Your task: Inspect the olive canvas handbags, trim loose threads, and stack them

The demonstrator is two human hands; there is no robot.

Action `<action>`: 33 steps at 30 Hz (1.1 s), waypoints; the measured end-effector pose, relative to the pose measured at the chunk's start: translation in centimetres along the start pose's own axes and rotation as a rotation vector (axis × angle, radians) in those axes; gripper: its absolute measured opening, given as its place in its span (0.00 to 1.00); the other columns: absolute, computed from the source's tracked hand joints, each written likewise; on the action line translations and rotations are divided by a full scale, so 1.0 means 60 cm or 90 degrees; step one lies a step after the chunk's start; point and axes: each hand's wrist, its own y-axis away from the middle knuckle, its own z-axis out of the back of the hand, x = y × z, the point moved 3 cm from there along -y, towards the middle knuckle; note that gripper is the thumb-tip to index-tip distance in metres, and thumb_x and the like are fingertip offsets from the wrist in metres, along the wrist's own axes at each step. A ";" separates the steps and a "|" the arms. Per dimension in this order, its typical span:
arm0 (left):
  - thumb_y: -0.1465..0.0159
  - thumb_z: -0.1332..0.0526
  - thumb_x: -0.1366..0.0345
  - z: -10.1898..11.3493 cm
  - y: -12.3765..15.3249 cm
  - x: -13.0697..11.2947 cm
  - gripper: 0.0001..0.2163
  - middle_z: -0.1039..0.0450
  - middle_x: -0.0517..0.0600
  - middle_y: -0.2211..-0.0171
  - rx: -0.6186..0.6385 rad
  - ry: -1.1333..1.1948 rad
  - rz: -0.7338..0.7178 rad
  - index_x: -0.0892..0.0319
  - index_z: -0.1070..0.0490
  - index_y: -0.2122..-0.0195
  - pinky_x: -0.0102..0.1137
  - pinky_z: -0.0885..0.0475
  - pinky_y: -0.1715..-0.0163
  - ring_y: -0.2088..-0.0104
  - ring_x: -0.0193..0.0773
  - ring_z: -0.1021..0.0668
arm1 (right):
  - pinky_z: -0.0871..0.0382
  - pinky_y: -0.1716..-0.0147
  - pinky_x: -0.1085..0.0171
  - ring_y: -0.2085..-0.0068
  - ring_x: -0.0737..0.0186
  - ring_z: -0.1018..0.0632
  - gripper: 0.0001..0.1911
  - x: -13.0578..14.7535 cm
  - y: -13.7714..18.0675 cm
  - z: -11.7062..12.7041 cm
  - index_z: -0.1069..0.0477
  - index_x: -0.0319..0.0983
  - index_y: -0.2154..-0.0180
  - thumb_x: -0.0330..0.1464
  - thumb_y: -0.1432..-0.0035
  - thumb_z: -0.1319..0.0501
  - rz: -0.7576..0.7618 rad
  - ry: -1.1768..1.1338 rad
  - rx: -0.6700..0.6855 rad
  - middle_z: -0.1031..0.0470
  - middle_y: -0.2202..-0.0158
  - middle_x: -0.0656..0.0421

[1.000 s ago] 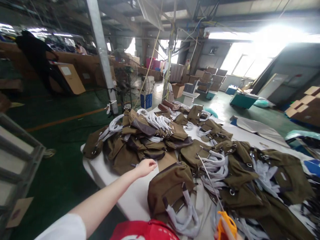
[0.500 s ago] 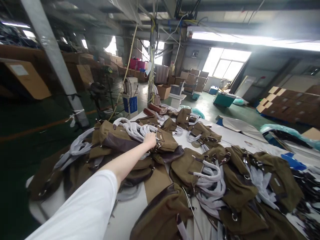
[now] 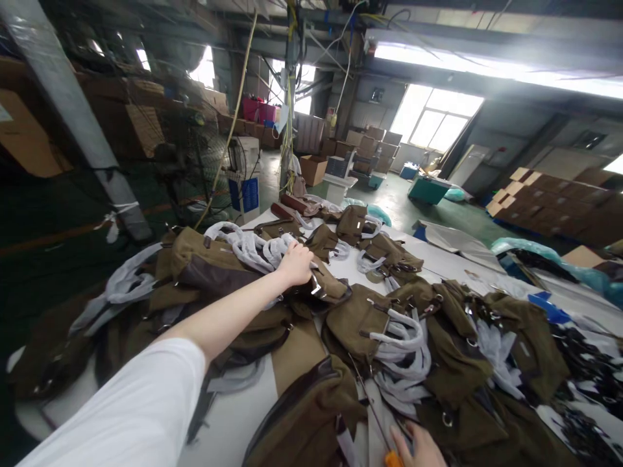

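Observation:
My left hand [image 3: 296,266] is closed on the top edge of an olive-brown canvas bag [image 3: 333,285] with a metal buckle [image 3: 316,285] beside my fingers. Wrapped white-grey handles [image 3: 250,246] lie just left of that hand. At the bottom edge, my right hand [image 3: 419,447] is partly in view, fingers apart, beside the orange handle [image 3: 393,459] of a tool. The tool's long thin metal shaft [image 3: 368,402] lies among the bags. A bag with dark trim [image 3: 306,415] is left of the shaft; another with wrapped handles [image 3: 353,321] lies above it.
More olive bags [image 3: 452,344] are heaped across the white table [image 3: 243,408]. Dark straps or hardware [image 3: 588,370] and a blue item [image 3: 549,308] lie at the right. A leaning post [image 3: 92,130] and a caged fan [image 3: 195,155] stand at the left, stacked cartons [image 3: 559,201] beyond.
My left hand has tilted the bag it holds, so the buckle shows more. My right hand has come into view beside the orange handle. The view has shifted slightly.

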 end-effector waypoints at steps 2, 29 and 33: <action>0.45 0.41 0.69 0.077 0.051 -0.072 0.09 0.27 0.60 0.62 -0.073 -0.028 -0.146 0.64 0.26 0.64 0.45 0.44 0.42 0.54 0.50 0.29 | 0.27 0.50 0.47 0.51 0.43 0.21 0.24 0.077 -0.003 0.040 0.25 0.39 0.57 0.50 0.45 0.41 0.111 -0.049 -0.043 0.22 0.55 0.46; 0.36 0.46 0.42 0.095 0.440 -0.262 0.26 0.26 0.52 0.74 0.421 0.902 -0.109 0.62 0.28 0.73 0.29 0.30 0.66 0.71 0.35 0.26 | 0.31 0.50 0.53 0.69 0.63 0.25 0.13 0.238 0.288 0.125 0.25 0.41 0.64 0.40 0.33 0.44 0.283 -0.768 0.283 0.28 0.76 0.62; 0.40 0.37 0.48 0.118 0.437 -0.253 0.20 0.31 0.47 0.79 0.387 1.043 -0.067 0.60 0.34 0.76 0.30 0.31 0.70 0.75 0.35 0.26 | 0.29 0.52 0.53 0.69 0.62 0.24 0.14 0.170 0.307 0.156 0.26 0.43 0.67 0.45 0.37 0.41 0.177 -0.871 0.234 0.30 0.79 0.63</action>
